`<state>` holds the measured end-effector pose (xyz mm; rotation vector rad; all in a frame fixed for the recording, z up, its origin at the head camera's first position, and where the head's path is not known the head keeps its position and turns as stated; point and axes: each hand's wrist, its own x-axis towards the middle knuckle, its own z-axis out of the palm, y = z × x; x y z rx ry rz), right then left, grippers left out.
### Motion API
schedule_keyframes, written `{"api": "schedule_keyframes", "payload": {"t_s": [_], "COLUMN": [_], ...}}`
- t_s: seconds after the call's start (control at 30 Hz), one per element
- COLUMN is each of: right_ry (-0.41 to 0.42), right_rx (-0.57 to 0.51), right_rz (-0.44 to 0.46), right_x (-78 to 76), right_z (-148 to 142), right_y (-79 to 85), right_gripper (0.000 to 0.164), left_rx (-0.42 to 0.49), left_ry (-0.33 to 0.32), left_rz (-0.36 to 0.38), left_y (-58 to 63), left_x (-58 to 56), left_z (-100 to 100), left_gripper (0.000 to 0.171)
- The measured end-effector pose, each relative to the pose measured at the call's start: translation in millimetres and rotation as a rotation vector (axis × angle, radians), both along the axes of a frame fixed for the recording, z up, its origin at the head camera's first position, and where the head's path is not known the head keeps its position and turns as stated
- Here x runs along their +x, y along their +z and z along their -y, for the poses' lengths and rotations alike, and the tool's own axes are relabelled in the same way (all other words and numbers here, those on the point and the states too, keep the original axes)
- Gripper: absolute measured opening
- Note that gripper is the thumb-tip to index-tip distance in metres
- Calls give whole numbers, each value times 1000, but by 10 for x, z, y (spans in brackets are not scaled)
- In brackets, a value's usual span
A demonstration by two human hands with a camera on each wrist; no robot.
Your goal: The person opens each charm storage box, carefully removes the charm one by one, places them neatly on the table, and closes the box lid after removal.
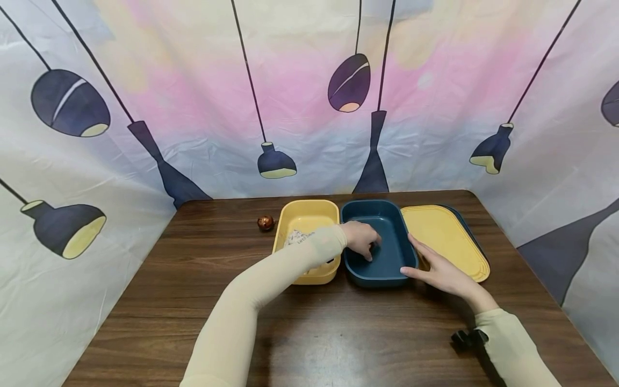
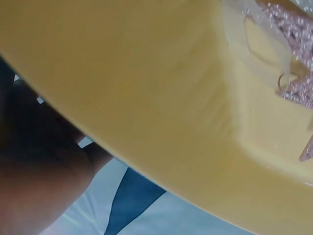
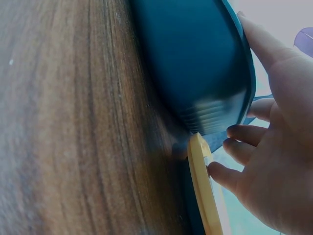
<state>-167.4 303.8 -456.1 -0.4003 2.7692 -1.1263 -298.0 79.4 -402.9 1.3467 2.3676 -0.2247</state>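
Observation:
My left hand reaches down into the blue box, its fingers bent toward the floor of the box. Whether anything sits between those fingers is hidden. In the left wrist view, the same hand is dark and blurred beyond the yellow box's wall. My right hand touches the blue box's right side with spread fingers, the thumb by its near rim. To the left stands the yellow box, partly covered by my left sleeve. Glittery pink star-shaped pieces and a clear wrapper lie in it.
A shiny brown ball rests on the wooden table, left of the yellow box. On the right, a yellow lid lies over a dark blue lid. Behind the table hangs a printed cloth.

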Motion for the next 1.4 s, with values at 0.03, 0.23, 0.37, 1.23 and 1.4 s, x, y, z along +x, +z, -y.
{"api": "schedule_keyframes", "payload": {"t_s": [0.03,0.23,0.37,1.23,1.4], "right_ry": [0,-2,-6,35,38], "right_rx": [-1,2,3,-22,-11], "right_rz": [-1,-5,3,-26,-32], "right_x": [-1,7,13,-13,-29], "right_z": [-1,-6,0,-25,-20], "right_y": [2,-4,0,-22,-15], "right_gripper": [93,93,93,96,96], "left_rx": [-6,-30,-30,226,296], "left_ry": [-1,-16,-33,-28,36], "left_rz": [6,35,44,52,68], "left_y": [14,43,44,417,461], "left_x": [-3,-35,-47,-276,-390], "left_z": [6,39,44,239,440], "left_gripper": [52,54,47,46,49]}}
